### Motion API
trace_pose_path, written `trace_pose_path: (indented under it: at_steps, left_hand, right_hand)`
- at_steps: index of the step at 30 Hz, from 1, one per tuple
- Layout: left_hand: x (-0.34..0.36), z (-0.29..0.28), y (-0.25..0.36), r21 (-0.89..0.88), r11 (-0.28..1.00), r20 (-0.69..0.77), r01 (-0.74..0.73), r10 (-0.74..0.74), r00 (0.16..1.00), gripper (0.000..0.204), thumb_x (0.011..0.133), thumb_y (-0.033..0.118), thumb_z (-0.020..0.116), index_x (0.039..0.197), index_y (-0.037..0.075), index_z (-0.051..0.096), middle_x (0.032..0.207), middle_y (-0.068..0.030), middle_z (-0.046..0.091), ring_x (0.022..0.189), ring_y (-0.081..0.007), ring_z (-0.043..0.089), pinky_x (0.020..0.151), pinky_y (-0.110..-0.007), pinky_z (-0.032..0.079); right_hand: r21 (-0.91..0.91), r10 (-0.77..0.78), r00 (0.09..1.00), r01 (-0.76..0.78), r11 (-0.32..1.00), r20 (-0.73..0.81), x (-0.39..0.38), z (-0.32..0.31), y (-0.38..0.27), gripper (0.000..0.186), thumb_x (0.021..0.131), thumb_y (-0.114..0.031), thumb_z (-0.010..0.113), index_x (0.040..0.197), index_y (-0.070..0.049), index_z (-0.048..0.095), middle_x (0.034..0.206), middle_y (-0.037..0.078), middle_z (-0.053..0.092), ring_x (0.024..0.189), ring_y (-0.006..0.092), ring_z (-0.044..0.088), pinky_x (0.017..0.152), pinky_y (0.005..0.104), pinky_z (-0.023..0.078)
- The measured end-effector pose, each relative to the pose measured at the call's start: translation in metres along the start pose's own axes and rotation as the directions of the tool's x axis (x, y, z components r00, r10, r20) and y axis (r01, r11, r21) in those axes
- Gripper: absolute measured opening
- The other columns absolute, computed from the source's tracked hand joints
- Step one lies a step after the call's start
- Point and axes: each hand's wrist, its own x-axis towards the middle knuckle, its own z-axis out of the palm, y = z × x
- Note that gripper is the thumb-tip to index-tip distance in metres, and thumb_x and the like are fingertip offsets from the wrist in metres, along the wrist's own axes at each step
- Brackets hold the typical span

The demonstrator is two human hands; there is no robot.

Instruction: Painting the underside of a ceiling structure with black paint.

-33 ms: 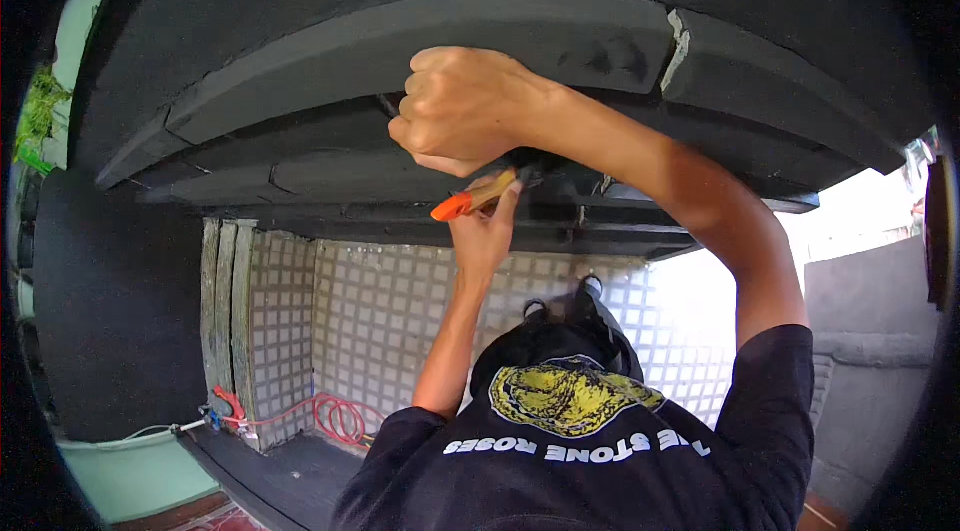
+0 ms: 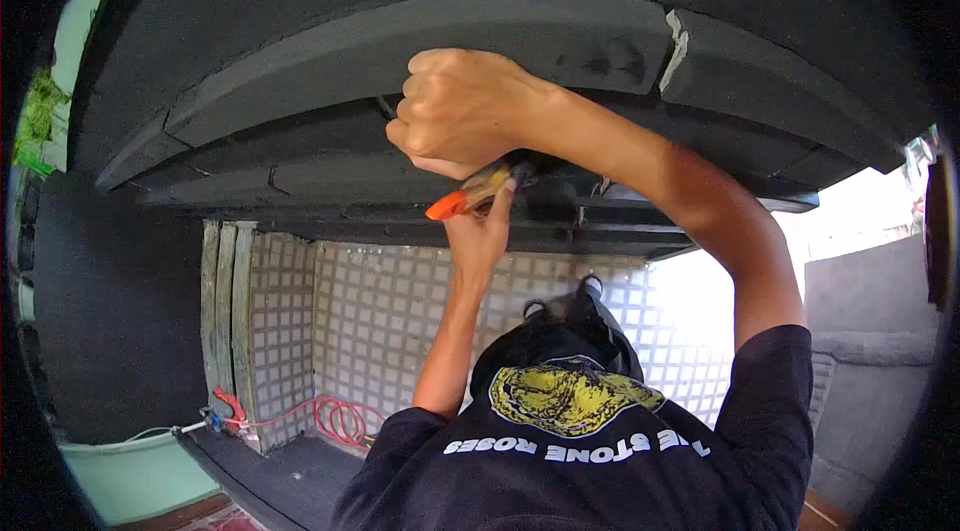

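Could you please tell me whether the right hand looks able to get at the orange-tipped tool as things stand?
Probably yes: the orange-tipped tool sticks out of the left hand close to the right hand, its orange end uncovered; the right hand is closed, though, and would likely need opening.

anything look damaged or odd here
Yes: toward the upper right, a jagged pale break runs across the dark ledge, standing out against its dark face. Just left of it, darker smudges leave the surface patchy.
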Motion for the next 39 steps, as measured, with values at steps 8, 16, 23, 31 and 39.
trace_pose_path:
  at_steps: [8, 16, 23, 31, 39]
  left_hand:
    - [-0.003, 0.05, -0.019, 0.103, 0.978, 0.001, -0.18, 0.181, 0.983, 0.019, 0.088, 0.015, 0.068, 0.095, -0.002, 0.073, 0.078, -0.0134, 0.07, 0.063, -0.0208, 0.064, 0.06, -0.032, 0.049]
    - [0.025, -0.027, 0.0, 0.329, 0.888, -0.091, -0.322, 0.37, 0.925, 0.01, 0.084, 0.007, 0.065, 0.087, 0.001, 0.072, 0.072, -0.0167, 0.068, 0.058, -0.0269, 0.064, 0.058, -0.036, 0.048]
    - [0.004, 0.014, -0.001, 0.405, 0.868, 0.024, -0.288, 0.305, 0.952, 0.01, 0.082, 0.006, 0.064, 0.088, 0.002, 0.071, 0.076, -0.0184, 0.066, 0.063, -0.0298, 0.065, 0.057, -0.036, 0.048]
    - [0.012, 0.02, -0.015, 0.245, 0.967, -0.036, -0.065, 0.075, 0.997, 0.015, 0.087, 0.013, 0.071, 0.087, -0.002, 0.072, 0.081, -0.008, 0.071, 0.073, -0.0089, 0.06, 0.066, -0.029, 0.049]
    - [0.038, -0.08, -0.005, 0.718, 0.689, -0.237, -0.098, 0.374, 0.896, 0.011, 0.081, 0.007, 0.068, 0.086, -0.003, 0.071, 0.073, -0.0189, 0.068, 0.063, -0.0339, 0.067, 0.058, -0.041, 0.05]
  right_hand:
    - [-0.021, 0.011, 1.0, -0.012, 1.0, -0.024, 0.004, -0.004, -0.002, 0.024, 0.067, -0.022, 0.066, 0.052, -0.012, 0.051, 0.043, 0.0, 0.048, 0.045, 0.017, 0.052, 0.054, 0.0299, 0.04]
    - [-0.015, 0.045, 0.998, -0.046, 0.999, -0.05, 0.0, -0.001, -0.001, 0.023, 0.066, -0.023, 0.066, 0.053, -0.012, 0.051, 0.044, 0.0, 0.049, 0.046, 0.017, 0.054, 0.053, 0.0295, 0.041]
    - [-0.034, 0.053, 0.995, -0.056, 0.998, -0.084, 0.004, 0.0, -0.005, 0.025, 0.066, -0.02, 0.067, 0.052, -0.013, 0.048, 0.043, -0.001, 0.047, 0.045, 0.0158, 0.054, 0.053, 0.0288, 0.042]
    - [0.015, 0.047, 0.995, -0.046, 0.999, -0.09, -0.002, 0.002, -0.001, 0.024, 0.068, -0.021, 0.067, 0.055, -0.013, 0.049, 0.045, -0.001, 0.047, 0.046, 0.0162, 0.053, 0.053, 0.0291, 0.042]
    - [0.031, 0.085, 0.994, -0.083, 0.996, -0.075, 0.001, 0.001, -0.003, 0.023, 0.071, -0.022, 0.066, 0.057, -0.013, 0.05, 0.046, -0.001, 0.048, 0.047, 0.0173, 0.053, 0.053, 0.03, 0.043]
